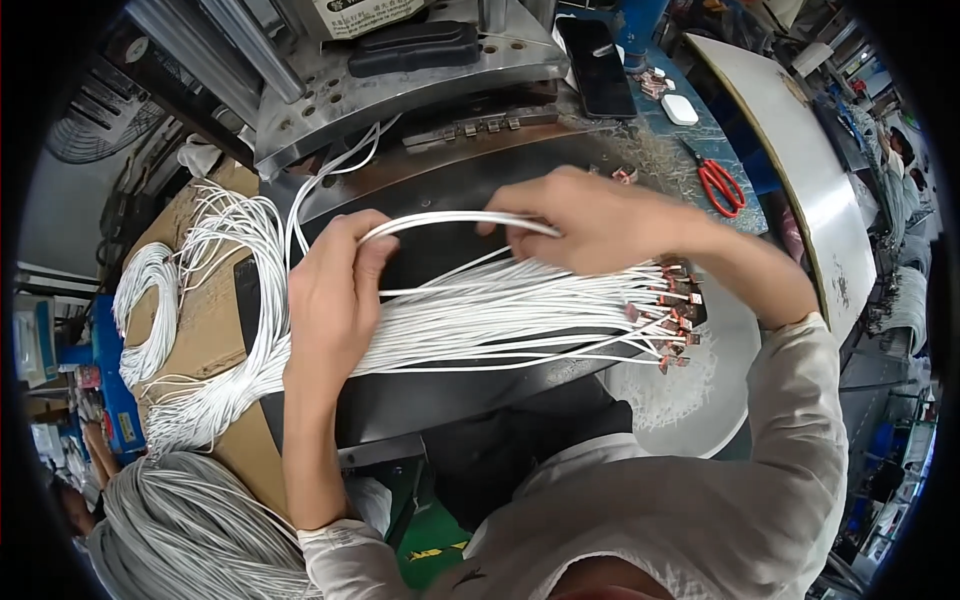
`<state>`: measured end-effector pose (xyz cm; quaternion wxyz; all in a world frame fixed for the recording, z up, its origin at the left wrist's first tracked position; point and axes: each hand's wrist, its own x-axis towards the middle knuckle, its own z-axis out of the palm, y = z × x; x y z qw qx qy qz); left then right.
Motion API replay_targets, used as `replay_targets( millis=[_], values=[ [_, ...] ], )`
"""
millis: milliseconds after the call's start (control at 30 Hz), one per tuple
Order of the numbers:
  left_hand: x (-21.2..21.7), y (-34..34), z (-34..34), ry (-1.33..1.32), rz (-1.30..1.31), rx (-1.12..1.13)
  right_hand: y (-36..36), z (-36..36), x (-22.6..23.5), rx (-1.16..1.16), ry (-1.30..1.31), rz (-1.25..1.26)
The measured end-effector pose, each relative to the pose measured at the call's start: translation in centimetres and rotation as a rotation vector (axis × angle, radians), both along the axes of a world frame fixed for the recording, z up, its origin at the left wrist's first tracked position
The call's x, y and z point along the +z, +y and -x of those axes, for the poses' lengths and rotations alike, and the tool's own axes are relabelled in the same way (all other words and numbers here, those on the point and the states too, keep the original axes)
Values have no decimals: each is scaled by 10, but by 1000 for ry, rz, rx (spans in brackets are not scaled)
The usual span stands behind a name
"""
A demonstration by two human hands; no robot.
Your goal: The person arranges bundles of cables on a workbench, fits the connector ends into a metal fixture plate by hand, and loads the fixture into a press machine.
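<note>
Between my two hands a short run of white cable arches upward over the dark work plate. My left hand is closed, pinching the cable between thumb and fingers. The right hand has its fingers curled round the cable's other end, and its fingertips are partly blurred. Below both hands lies a thick bundle of white cables, running left to right. Coppery-orange connector ends sit at the bundle's right side. My left wrist rests over or just above this bundle; I cannot tell if it touches.
Behind the plate stands a metal press with steel columns. Red-handled cutters, a black phone and a white case lie at the right. A round bin holds white scraps. A grey cable coil is at lower left.
</note>
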<state>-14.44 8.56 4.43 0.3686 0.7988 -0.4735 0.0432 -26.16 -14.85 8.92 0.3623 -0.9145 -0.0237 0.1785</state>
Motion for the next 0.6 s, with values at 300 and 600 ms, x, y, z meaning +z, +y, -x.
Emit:
replay_targets(
  millis=[300,600],
  values=[
    [-9,11,-21,-27,102,-80,-19,-8,-23,173,-248,-191],
    [-23,8,-20,341,71,173,-67,-40,27,46,236,289]
  ],
)
